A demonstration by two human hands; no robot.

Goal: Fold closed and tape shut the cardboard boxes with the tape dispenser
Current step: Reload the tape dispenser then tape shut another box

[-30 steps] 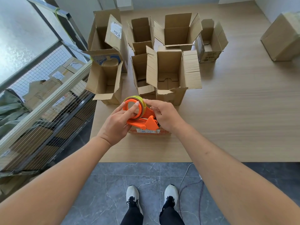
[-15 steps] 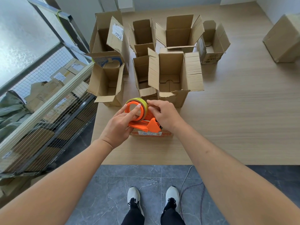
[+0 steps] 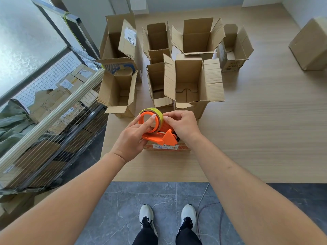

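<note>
An orange tape dispenser [image 3: 160, 137] with a yellow-green tape roll [image 3: 153, 111] is held just above a small closed cardboard box [image 3: 167, 147] near the table's front edge. My left hand [image 3: 131, 138] grips the dispenser from the left, its fingers lying across the roll's orange hub. My right hand [image 3: 182, 125] holds the dispenser's right side, thumb and fingertips pinching at the roll's rim. Most of the small box is hidden under both hands. Several open cardboard boxes [image 3: 192, 85] stand behind, flaps up.
The wooden table [image 3: 256, 129] stretches to the right, with a closed box [image 3: 311, 45] at its far right edge. A wire-mesh cart [image 3: 53, 106] holding flattened cardboard stands left of the table. A cable [image 3: 208, 206] lies on the grey floor by my feet.
My right thumb and fingertips have crept up onto the roll's rim. The dispenser stays over the small box, and my left hand keeps its hold.
</note>
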